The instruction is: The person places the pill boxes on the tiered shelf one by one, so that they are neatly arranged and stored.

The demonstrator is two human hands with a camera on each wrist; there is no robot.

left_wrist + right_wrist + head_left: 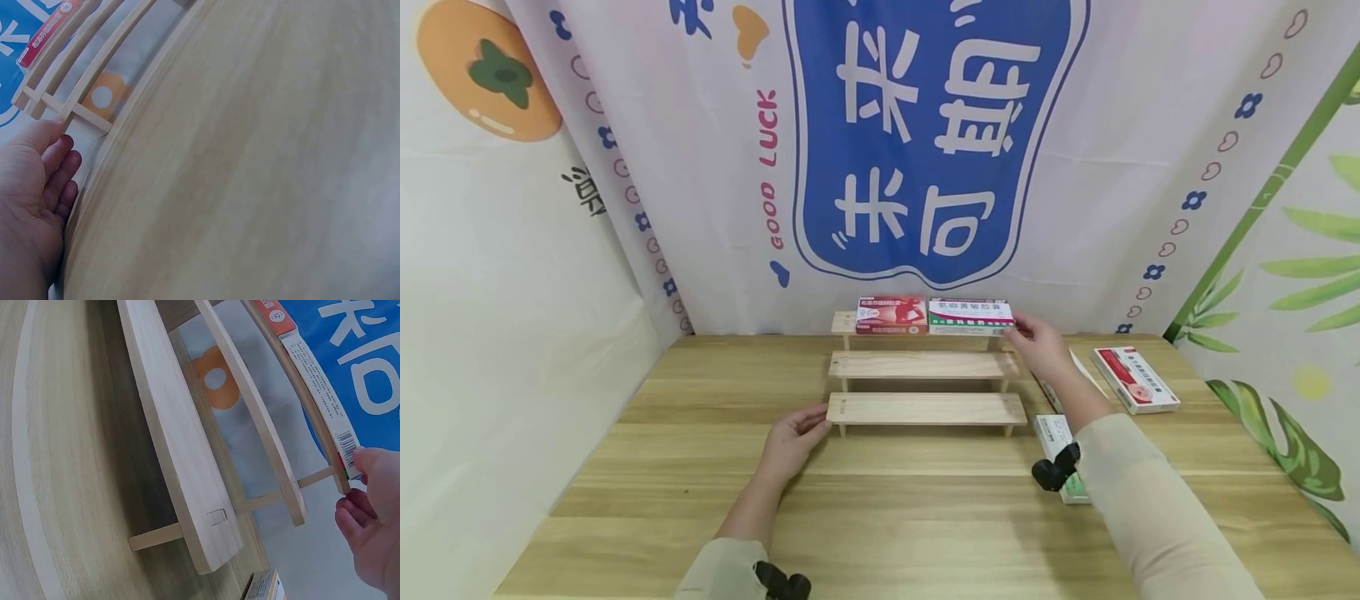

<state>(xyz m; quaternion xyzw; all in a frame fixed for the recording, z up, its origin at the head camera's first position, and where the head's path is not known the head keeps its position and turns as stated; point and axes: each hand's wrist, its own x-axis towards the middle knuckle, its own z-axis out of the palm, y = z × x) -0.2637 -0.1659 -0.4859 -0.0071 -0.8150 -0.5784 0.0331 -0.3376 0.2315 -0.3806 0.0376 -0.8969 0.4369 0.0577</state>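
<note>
A three-tier wooden display rack [925, 408] stands on the table. My left hand [793, 440] holds the left end of its lowest tier; in the left wrist view, the thumb lies against the wood and curled fingers sit just below. On the top tier, a red medicine box [891, 315] and a white-and-green medicine box [970, 315] lie side by side. My right hand [1042, 346] grips the white-and-green box at its right end. In the right wrist view, the thumb touches this box near its barcode, with the fingertips close to the tier's end.
Right of the rack lies a red-and-white medicine box [1137, 380]. A white-and-green box [1052, 429] and another pale box [1086, 371] are partly hidden by my right arm. A printed cloth [730, 208] hangs behind the wooden table [700, 450].
</note>
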